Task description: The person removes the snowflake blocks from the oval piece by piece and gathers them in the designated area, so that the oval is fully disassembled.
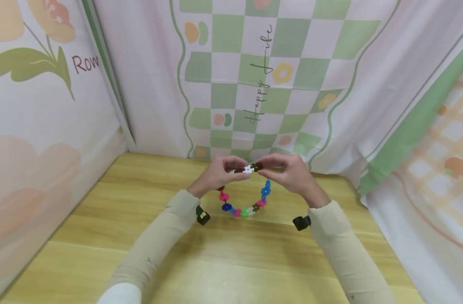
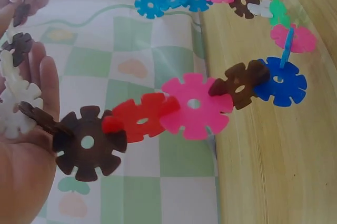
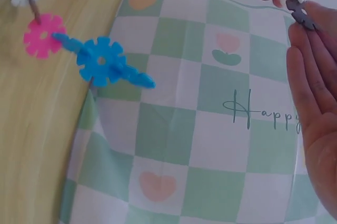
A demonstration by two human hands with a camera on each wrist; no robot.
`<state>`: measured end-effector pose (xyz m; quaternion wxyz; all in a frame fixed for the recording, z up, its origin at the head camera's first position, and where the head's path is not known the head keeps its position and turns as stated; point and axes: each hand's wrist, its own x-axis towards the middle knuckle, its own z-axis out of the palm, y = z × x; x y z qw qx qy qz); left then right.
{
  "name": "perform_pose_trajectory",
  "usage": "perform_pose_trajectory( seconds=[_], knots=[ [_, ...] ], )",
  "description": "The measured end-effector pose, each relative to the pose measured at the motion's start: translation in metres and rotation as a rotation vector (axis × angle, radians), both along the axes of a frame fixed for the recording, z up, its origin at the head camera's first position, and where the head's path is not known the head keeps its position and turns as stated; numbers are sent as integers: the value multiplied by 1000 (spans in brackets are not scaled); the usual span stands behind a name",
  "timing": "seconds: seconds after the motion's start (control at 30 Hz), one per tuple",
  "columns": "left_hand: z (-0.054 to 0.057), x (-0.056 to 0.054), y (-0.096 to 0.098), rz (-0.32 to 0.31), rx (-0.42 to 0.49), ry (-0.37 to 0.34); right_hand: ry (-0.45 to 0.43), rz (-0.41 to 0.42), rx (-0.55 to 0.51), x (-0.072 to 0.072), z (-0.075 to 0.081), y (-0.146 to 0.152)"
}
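A chain of interlocking snowflake discs (image 1: 245,212) hangs in a loop between my hands and down over the table. My left hand (image 1: 218,174) holds its upper part, with white discs (image 2: 21,109) lying along the fingers. My right hand (image 1: 293,172) pinches a dark brown disc (image 1: 257,166) at the end, beside a white disc (image 1: 248,169). From the left hand the chain runs through a brown disc (image 2: 79,163), a red disc (image 2: 141,129) and a pink disc (image 2: 179,118). Blue discs (image 3: 101,71) form its other end, which hangs free below the right hand.
The wooden table (image 1: 231,261) lies beneath both arms. A curtain with a green checked print (image 1: 225,67) hangs right behind the hands, and more printed cloth (image 1: 33,126) closes off the left side. Each wrist bears a small black camera (image 1: 203,216).
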<state>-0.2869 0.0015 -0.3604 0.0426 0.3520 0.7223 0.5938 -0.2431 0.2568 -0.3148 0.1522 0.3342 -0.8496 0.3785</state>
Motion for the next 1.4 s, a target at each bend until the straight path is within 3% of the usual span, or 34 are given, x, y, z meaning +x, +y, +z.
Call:
perform_pose_trajectory(
  seconds=[0.3, 0.47, 0.73, 1.0, 1.4],
  knots=[
    [3, 1, 3, 27, -9, 27, 451, 22, 169, 0, 3, -2],
    [7, 1, 5, 39, -23, 50, 602, 21, 230, -2, -1, -1],
    [9, 0, 11, 28, 2, 64, 723, 6, 256, -3, -9, -3],
    [14, 1, 12, 23, -18, 105, 775, -1, 271, -6, -13, -7],
    [17, 4, 10, 52, -29, 96, 821, 12, 243, -9, -16, -8]
  ],
)
